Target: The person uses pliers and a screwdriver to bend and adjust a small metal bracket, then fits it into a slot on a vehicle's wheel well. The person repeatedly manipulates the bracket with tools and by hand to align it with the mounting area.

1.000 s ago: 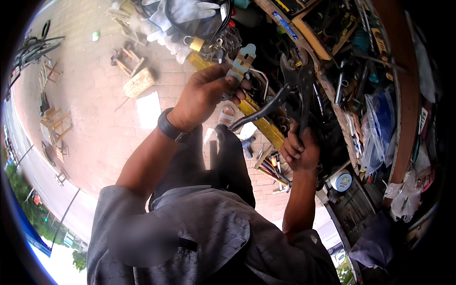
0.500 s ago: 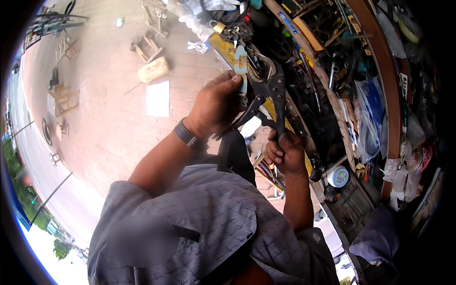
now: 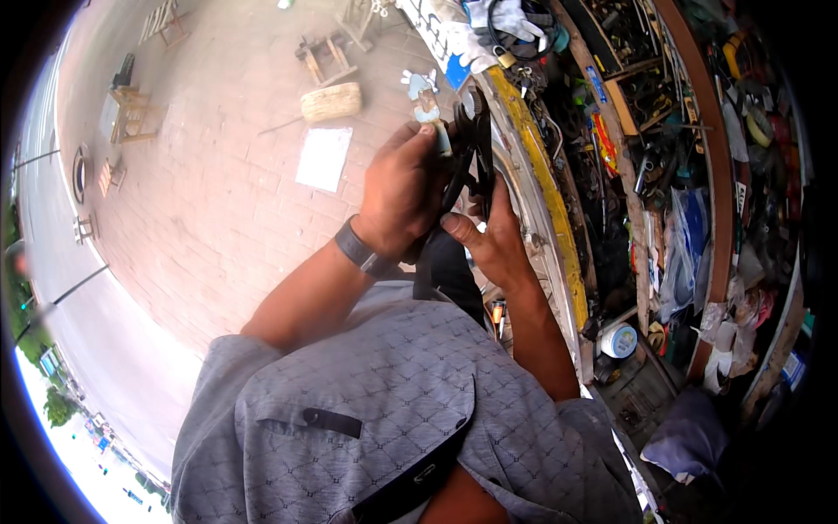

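Observation:
A pair of black locking pliers (image 3: 477, 131) stands on edge between my hands, its jaws pointing away from me. My left hand (image 3: 400, 188), with a dark band at the wrist, is closed on a narrow pale blue-grey metal plate (image 3: 426, 103) that has brownish patches. The thumb presses on the plate, which sticks out beyond the fingers beside the jaws. On the other side, my right hand (image 3: 497, 236) holds the pliers by the handles, its thumb pointing left and its fingers partly hidden behind them. Whether the jaws touch the plate cannot be made out.
Along my right runs a cart with a yellow edge (image 3: 559, 201), crowded with tools. White gloves (image 3: 515, 19) and a padlock (image 3: 506, 59) lie at its far end; a round white tub (image 3: 619, 341) is nearer. On the paving are a white sheet (image 3: 324, 159) and a low wooden stool (image 3: 332, 103).
The pliers have turned from broadside to edge-on. My right hand has moved up and left along the handles, closer to my left hand, which keeps the plate. The view has shifted.

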A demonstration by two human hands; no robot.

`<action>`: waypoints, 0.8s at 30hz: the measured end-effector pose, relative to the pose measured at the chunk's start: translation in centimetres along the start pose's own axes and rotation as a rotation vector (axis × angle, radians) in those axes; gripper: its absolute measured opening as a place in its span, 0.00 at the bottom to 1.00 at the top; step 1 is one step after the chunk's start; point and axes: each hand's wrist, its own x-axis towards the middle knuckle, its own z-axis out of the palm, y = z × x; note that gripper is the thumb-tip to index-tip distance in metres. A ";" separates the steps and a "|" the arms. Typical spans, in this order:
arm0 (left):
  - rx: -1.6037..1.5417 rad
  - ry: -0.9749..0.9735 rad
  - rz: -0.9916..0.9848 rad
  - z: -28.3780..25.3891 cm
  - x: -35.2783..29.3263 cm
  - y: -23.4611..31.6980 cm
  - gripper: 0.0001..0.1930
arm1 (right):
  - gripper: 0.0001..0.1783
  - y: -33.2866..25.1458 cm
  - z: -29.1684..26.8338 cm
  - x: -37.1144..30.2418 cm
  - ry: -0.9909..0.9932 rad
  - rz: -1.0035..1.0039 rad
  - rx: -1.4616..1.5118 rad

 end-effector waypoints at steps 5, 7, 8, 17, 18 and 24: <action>0.009 -0.018 0.034 -0.6 -3.2 2.3 0.16 | 0.55 -1.3 4.5 0.6 -0.108 -0.079 0.301; 0.029 -0.007 0.048 -1.0 -4.0 3.1 0.16 | 0.52 -2.3 5.7 0.4 -0.189 -0.022 0.430; 0.034 -0.008 0.051 -1.3 -4.4 3.5 0.16 | 0.51 -3.1 6.5 0.2 -0.203 -0.009 0.499; 0.119 -0.104 0.102 -4.2 -6.1 8.9 0.15 | 0.40 -6.0 8.2 -0.4 -0.332 0.201 0.591; 0.244 -0.105 0.077 -4.7 -6.2 10.3 0.15 | 0.39 -6.8 8.3 -0.5 -0.339 0.225 0.558; 0.686 -0.201 0.086 -7.1 -5.9 14.9 0.11 | 0.48 -8.0 8.6 -0.3 -0.362 0.197 0.210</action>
